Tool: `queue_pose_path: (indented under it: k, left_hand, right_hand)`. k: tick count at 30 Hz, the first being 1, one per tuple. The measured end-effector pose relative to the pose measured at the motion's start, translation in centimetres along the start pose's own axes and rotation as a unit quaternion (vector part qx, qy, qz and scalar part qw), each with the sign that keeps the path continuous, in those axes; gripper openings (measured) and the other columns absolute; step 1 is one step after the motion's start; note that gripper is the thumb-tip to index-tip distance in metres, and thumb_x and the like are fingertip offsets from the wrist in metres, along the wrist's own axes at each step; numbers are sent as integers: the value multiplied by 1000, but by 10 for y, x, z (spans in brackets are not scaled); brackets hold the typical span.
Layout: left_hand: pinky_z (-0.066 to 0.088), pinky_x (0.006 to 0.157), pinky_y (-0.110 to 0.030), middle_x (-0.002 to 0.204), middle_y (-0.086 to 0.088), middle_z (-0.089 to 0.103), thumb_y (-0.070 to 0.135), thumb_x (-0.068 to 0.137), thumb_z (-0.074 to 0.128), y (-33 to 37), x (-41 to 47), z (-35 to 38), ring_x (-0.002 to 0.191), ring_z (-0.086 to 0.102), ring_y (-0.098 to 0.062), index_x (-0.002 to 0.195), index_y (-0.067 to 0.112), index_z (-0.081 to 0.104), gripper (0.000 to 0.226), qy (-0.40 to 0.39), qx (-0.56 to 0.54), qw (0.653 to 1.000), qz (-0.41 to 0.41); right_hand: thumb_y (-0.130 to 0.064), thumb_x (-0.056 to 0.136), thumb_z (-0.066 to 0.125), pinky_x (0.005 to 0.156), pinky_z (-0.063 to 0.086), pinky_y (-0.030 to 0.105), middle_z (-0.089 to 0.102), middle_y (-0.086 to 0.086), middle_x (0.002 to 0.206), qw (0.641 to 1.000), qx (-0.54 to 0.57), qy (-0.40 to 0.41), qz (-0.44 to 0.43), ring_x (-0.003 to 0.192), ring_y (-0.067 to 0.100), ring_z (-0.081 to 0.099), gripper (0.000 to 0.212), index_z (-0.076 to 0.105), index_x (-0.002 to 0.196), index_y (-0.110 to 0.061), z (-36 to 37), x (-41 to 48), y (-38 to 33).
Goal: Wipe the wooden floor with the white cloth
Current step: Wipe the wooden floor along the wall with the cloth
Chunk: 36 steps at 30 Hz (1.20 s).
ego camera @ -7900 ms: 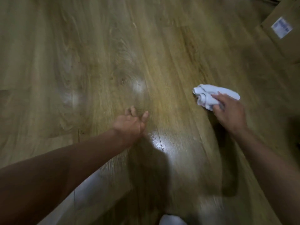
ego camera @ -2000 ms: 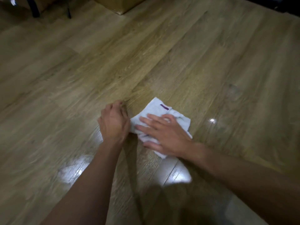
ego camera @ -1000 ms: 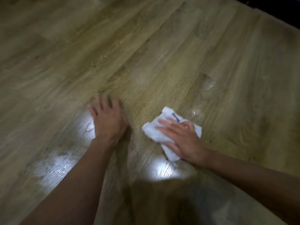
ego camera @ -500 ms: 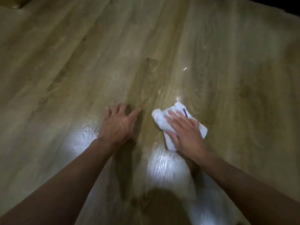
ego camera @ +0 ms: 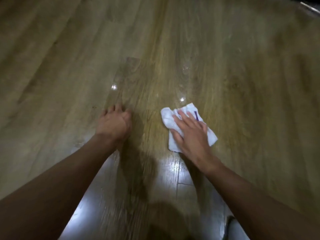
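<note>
A crumpled white cloth (ego camera: 167, 117) with a small purple mark lies on the wooden floor (ego camera: 190, 49) right of centre. My right hand (ego camera: 191, 134) lies flat on top of it, fingers spread, pressing it down. My left hand (ego camera: 113, 124) rests on the bare floor to the left of the cloth, fingers loosely curled with the tips on the boards, holding nothing. A gap of floor separates the two hands.
Small shiny wet spots (ego camera: 182, 99) glint on the boards just beyond the cloth and my left hand. Bright light glare (ego camera: 171, 168) lies on the floor between my forearms. A dark edge (ego camera: 310, 6) crosses the far right corner.
My right hand has slid the cloth rightward and a little away from my left hand. The left hand stays planted on the floor, its fingers curling in. The view has swung.
</note>
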<state>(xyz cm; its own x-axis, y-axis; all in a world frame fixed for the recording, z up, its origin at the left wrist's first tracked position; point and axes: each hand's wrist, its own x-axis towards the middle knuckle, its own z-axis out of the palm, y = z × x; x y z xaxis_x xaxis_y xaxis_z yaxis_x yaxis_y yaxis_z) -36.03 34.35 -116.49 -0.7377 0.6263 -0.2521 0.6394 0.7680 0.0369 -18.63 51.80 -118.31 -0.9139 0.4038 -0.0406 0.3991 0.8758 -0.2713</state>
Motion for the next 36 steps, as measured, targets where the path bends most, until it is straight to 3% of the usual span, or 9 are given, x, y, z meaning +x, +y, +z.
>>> queue_pose_path:
  k: [4, 7, 11, 15, 21, 25, 29, 33, 36]
  left_hand:
    - [46, 83, -43, 125, -11, 49, 26, 90, 43, 30, -5, -6, 111, 50, -34, 117, 17, 51, 30, 49, 16, 995, 86]
    - [41, 95, -42, 140, -7, 39, 32, 91, 42, 56, -12, 2, 126, 41, -29, 131, 27, 46, 40, 15, -18, 983, 184]
    - [36, 102, -41, 140, -8, 40, 34, 94, 38, 76, -3, 1, 129, 37, -29, 130, 25, 47, 38, 22, 7, 977, 213]
    - [35, 103, -41, 139, -6, 41, 33, 93, 35, 104, 10, -11, 128, 39, -28, 129, 23, 48, 40, 23, 47, 965, 257]
    - [30, 109, -45, 148, -6, 31, 30, 93, 35, 155, 6, -19, 136, 31, -28, 141, 30, 34, 48, -28, 44, 949, 312]
    - [27, 111, -53, 146, -13, 29, 31, 98, 35, 170, -2, -8, 138, 24, -35, 139, 28, 30, 41, -68, 87, 956, 272]
    - [34, 106, -47, 135, -17, 40, 34, 99, 30, 187, -4, -9, 129, 37, -35, 126, 20, 41, 33, -30, 92, 958, 268]
    - [23, 117, -40, 158, -9, 18, 24, 99, 31, 194, 0, -3, 146, 16, -25, 144, 14, 31, 47, -16, 133, 940, 313]
    - [28, 112, -40, 153, -5, 31, 23, 99, 33, 194, 6, -7, 143, 25, -25, 142, 16, 32, 44, -4, 143, 939, 312]
  right_hand:
    - [-40, 98, 39, 110, 22, 40, 23, -10, 157, 993, -11, -42, -107, 147, 16, 16, 52, 30, 148, -30, 5, -16, -9]
    - [-46, 99, 36, 111, 22, 36, 29, -12, 155, 976, 3, -82, -199, 145, 13, 22, 50, 32, 147, -34, -3, -76, 41]
    - [-51, 99, 27, 106, 35, 50, 34, -4, 153, 998, 19, -39, -37, 142, 18, 31, 53, 39, 144, -25, -31, -97, 127]
    - [-35, 100, 39, 111, 29, 46, 26, -2, 157, 993, -2, 28, 119, 146, 22, 20, 51, 31, 149, -23, -26, -47, 115]
    - [-41, 99, 34, 113, 24, 40, 26, -10, 156, 997, 13, -41, -65, 147, 13, 17, 51, 29, 148, -30, -19, -115, 105]
    - [-42, 96, 36, 108, 35, 48, 33, -5, 153, 997, 29, 1, 75, 144, 16, 27, 52, 35, 146, -26, -41, -129, 156]
    - [-34, 101, 35, 115, 19, 41, 14, -4, 160, 983, -4, 19, 180, 148, 22, 9, 54, 19, 152, -25, -34, -66, 133]
    - [-30, 97, 37, 118, 13, 41, 7, -2, 161, 997, -17, -41, 63, 149, 22, 0, 62, 11, 153, -24, -27, -99, 112]
    - [-40, 98, 31, 116, 24, 45, 25, -7, 157, 998, 37, -31, 29, 147, 15, 17, 52, 26, 149, -29, -38, -159, 148]
